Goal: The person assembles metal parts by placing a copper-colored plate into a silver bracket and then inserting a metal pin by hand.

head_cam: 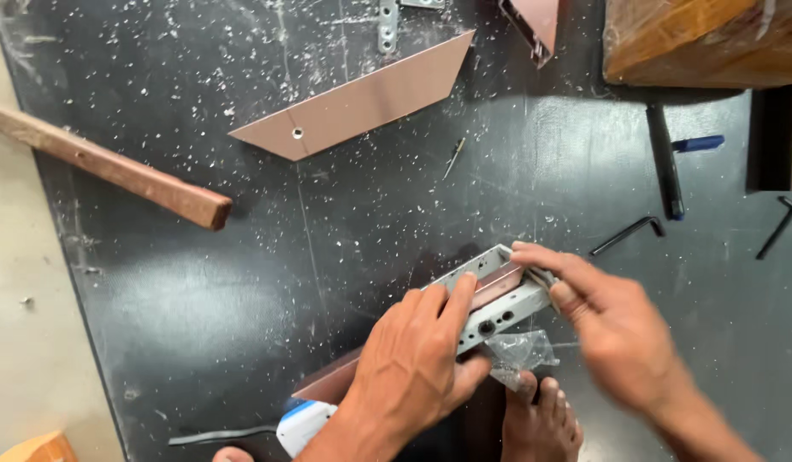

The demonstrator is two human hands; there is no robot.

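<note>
Hands (413, 359) work over shaving-strewn black floor mat (242, 291).

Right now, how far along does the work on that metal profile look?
Done: one brown mitre-cut piece lies cut and drilled amid metal shavings. In hand: the left hand steadies the grey metal profile while the right hand works at its end. Left: hex keys and a small screw lie unused.

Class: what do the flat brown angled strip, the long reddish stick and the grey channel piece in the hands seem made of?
Flat brown angled strip: probably coated metal, smooth sheen. Long reddish stick: wood, matte, grainy. Grey channel piece: likely bare aluminium, dull and punched, held by left hand and right hand.
</note>
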